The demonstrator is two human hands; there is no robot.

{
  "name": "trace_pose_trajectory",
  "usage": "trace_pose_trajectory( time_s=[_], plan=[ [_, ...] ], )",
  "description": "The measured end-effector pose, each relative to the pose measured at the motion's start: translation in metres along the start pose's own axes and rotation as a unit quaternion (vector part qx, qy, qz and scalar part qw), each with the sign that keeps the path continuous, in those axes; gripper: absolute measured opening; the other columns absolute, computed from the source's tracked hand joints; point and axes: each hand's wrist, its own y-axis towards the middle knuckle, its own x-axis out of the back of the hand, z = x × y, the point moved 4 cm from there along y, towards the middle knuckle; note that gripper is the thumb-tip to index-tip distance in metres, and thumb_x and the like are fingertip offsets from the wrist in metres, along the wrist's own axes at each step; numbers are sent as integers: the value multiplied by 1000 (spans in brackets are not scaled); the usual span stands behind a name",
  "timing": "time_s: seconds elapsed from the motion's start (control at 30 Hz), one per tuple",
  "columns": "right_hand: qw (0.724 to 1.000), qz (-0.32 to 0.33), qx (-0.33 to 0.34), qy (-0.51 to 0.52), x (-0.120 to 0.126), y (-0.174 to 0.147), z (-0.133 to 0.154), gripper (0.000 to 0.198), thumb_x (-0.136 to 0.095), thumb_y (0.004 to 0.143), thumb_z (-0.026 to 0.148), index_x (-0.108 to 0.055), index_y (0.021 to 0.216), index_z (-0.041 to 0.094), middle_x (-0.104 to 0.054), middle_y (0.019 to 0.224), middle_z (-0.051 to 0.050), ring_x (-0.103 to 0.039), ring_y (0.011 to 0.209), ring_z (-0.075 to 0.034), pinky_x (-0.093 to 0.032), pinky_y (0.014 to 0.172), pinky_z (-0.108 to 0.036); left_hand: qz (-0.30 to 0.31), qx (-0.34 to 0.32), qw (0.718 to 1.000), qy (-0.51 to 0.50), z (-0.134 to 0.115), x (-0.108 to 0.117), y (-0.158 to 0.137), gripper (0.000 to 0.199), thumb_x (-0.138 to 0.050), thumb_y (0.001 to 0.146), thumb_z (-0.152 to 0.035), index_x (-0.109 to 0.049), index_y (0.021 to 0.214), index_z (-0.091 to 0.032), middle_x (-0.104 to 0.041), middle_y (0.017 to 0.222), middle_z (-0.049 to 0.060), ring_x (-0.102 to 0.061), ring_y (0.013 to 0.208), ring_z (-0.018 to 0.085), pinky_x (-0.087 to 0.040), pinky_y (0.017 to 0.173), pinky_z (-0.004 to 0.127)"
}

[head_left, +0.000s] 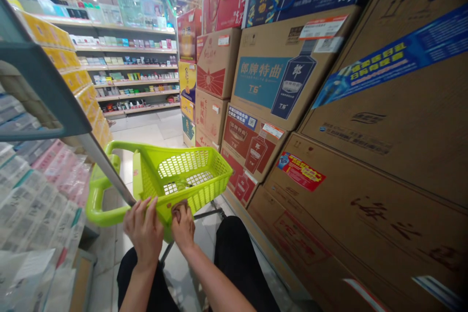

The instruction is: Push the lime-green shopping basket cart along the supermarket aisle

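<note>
A lime-green plastic shopping cart stands in front of me, its slatted basket turned to the right. My left hand grips the near rim of the cart, fingers curled over the edge. Just to its right, my right hand pinches a small brown cloth pressed against the basket's outer side wall. The fingertips of that hand are partly hidden by the cloth. A metal bar with a grey plastic frame slants down to the cart near my left hand.
Stacked cardboard boxes line the right side closely. On the left are yellow packs and wrapped paper packages. Shelves of small goods stand at the back beyond the tiled floor. My knees flank the cart's lower frame.
</note>
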Motion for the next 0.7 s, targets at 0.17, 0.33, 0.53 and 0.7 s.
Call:
trace_pose_trajectory(
  time_s=[0.17, 0.33, 0.53, 0.7],
  plan=[
    [999, -13, 22, 37, 4, 5, 16, 20, -46, 89, 21, -61, 102, 25, -55, 102, -4, -59, 95, -19, -47, 86, -30, -94, 154, 982, 50, 35, 23, 6, 61, -52, 88, -36, -35, 139, -7, -47, 135, 24, -35, 135, 33, -28, 107, 55],
    [995, 79, 7, 66, -19, -10, 1, 22, -50, 82, 13, -64, 94, 25, -58, 102, -4, -61, 93, -18, -48, 86, -29, 36, 118, 989, 79, 61, 11, 22, 32, -43, 93, -42, -63, 101, -19, -62, 120, 12, -25, 140, 32, -14, 110, 58],
    [987, 57, 65, 134, -15, -8, 41, 19, -47, 89, 19, -61, 101, 24, -59, 102, -4, -59, 99, -17, -46, 92, -30, 62, 98, 985, 131, 65, 12, 24, 35, -44, 92, -48, -64, 90, -20, -65, 111, 10, -34, 131, 30, -16, 110, 54],
    [990, 63, 4, 122, -26, -14, 31, 25, -42, 89, 20, -61, 106, 21, -63, 101, -7, -61, 98, -21, -48, 87, -34, 59, 116, 983, 129, 50, 15, 26, 35, -44, 91, -50, -65, 97, -23, -65, 111, 9, -39, 126, 29, -19, 110, 51]
  ],
)
